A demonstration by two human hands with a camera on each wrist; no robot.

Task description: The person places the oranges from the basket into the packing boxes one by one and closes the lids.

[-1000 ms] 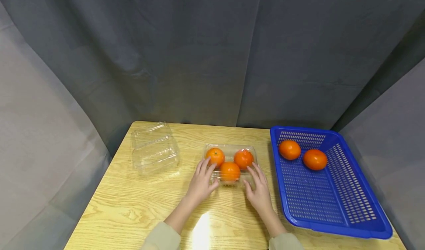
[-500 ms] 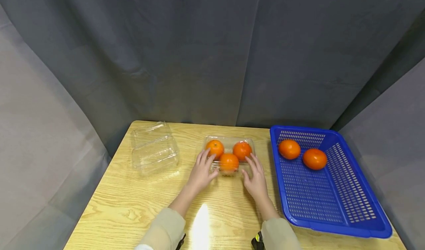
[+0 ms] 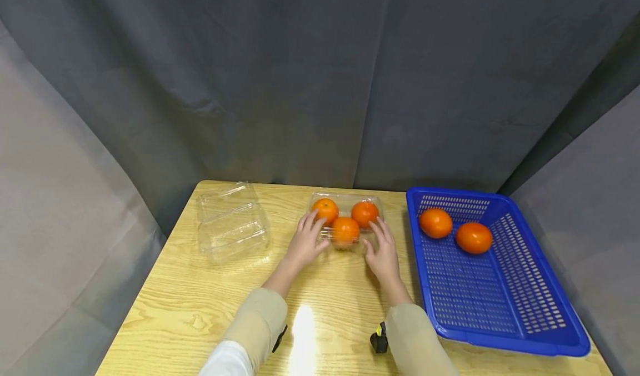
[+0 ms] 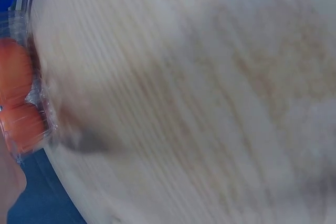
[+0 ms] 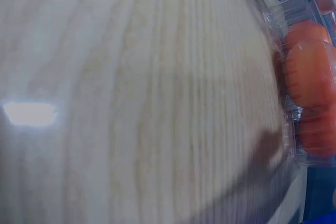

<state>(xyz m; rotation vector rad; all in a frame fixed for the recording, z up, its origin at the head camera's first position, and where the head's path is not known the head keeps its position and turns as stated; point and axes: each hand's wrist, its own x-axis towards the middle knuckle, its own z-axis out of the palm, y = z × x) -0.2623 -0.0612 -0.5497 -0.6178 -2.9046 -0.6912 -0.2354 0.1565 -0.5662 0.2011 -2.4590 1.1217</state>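
Note:
In the head view, a clear plastic fruit box [image 3: 345, 197] sits on the table with three oranges [image 3: 345, 231] in it. My left hand [image 3: 303, 247] holds its left end, fingers along the side and thumb at the near corner. At the right end, my right hand [image 3: 384, 258] holds the box the same way. Both wrist views show the fruit through the clear wall, with oranges [image 4: 22, 127] at the far left of one and oranges [image 5: 311, 74] at the far right of the other. Fingertip contact is partly hidden.
A blue plastic basket [image 3: 510, 347] stands at the right with two orange fruits [image 3: 474, 237] inside. Another clear plastic container [image 3: 232, 223] lies at the back left of the wooden table [image 3: 190, 309]. Grey curtain [image 3: 280, 87] hangs behind the table's far edge.
Both hands have moved the fruit box away from me toward the table's far edge, its oranges going along. The basket and the other container have stayed put.

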